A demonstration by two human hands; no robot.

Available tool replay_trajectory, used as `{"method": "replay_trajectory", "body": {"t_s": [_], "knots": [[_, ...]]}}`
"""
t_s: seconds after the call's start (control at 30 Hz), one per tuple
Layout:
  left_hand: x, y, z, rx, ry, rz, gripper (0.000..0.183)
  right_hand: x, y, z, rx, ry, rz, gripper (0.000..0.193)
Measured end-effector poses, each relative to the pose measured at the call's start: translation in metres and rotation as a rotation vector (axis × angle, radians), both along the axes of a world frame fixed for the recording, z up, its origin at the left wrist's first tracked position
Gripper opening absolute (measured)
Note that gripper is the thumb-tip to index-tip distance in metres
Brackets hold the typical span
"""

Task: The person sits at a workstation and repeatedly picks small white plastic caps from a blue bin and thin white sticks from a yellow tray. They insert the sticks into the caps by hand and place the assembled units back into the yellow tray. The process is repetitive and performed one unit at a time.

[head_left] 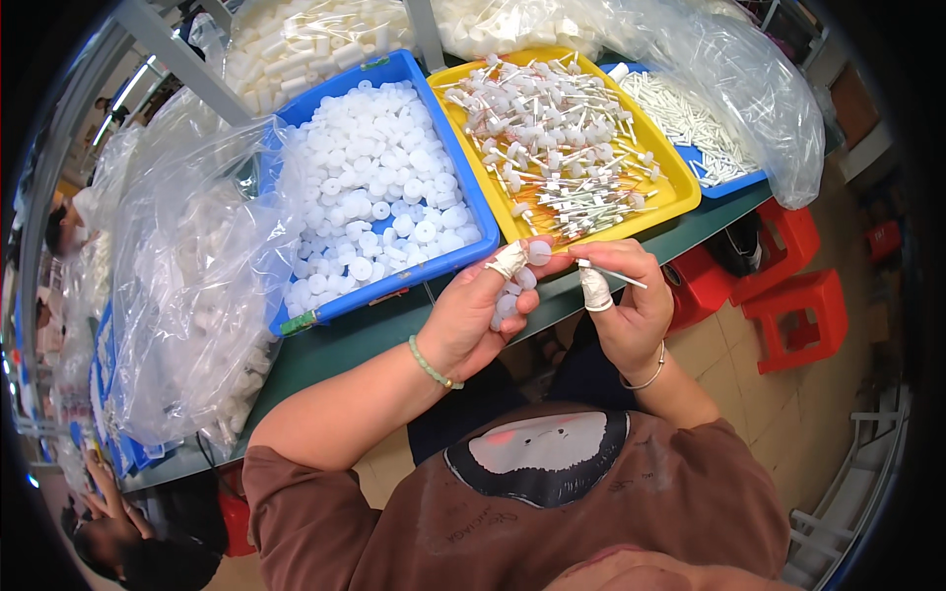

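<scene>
My left hand (488, 300), its thumb wrapped in white tape, is closed around several translucent white plastic discs (507, 303). One more disc (539, 253) is pinched at its fingertips. My right hand (626, 291), also with a taped thumb, pinches a thin white stick (621, 276) between thumb and forefinger. The two hands are close together over the table's near edge. Just beyond them stands a yellow tray (680, 202) of sticks with discs fitted on them. Left of it is a blue tray (473, 202) heaped with loose discs.
A smaller blue tray (737, 183) of white sticks stands at the far right. Clear plastic bags (187, 266) crowd the left and back of the green table (340, 360). Red stools (803, 315) stand on the right. Another person (138, 542) sits at the lower left.
</scene>
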State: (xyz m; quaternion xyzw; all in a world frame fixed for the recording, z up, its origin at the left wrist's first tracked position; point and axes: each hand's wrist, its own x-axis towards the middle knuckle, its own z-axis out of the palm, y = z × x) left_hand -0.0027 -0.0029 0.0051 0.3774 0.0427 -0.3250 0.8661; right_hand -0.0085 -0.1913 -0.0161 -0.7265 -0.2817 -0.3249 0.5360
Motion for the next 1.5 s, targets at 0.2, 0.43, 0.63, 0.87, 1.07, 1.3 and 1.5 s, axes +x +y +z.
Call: {"method": "replay_trajectory", "body": {"t_s": [0.2,0.43,0.63,0.87,1.07,1.3,1.5], "knots": [[0.001,0.000,0.000,-0.017,0.006,0.005,0.031,0.001,-0.003,0.008,-0.116,-0.059,-0.024,0.025],[0.000,-0.001,-0.002,-0.044,0.002,0.004,0.041,-0.004,0.002,0.005,-0.404,-0.313,-0.142,0.037],[0.000,-0.001,0.004,-0.055,0.011,-0.006,0.045,-0.005,0.002,0.011,-0.397,-0.279,-0.282,0.039],[0.000,-0.001,0.003,-0.085,0.011,-0.018,0.048,-0.010,0.002,0.010,-0.412,-0.263,-0.314,0.037],[0.000,-0.002,0.000,-0.093,0.012,-0.001,0.045,-0.003,0.012,0.007,-0.101,0.000,-0.145,0.026],[0.000,-0.002,-0.004,-0.067,0.002,-0.009,0.043,-0.006,0.003,0.018,0.034,0.511,0.064,0.016],[-0.004,-0.007,0.002,0.049,-0.025,0.039,0.037,-0.011,0.002,0.025,-0.160,0.431,0.004,0.015]]}}
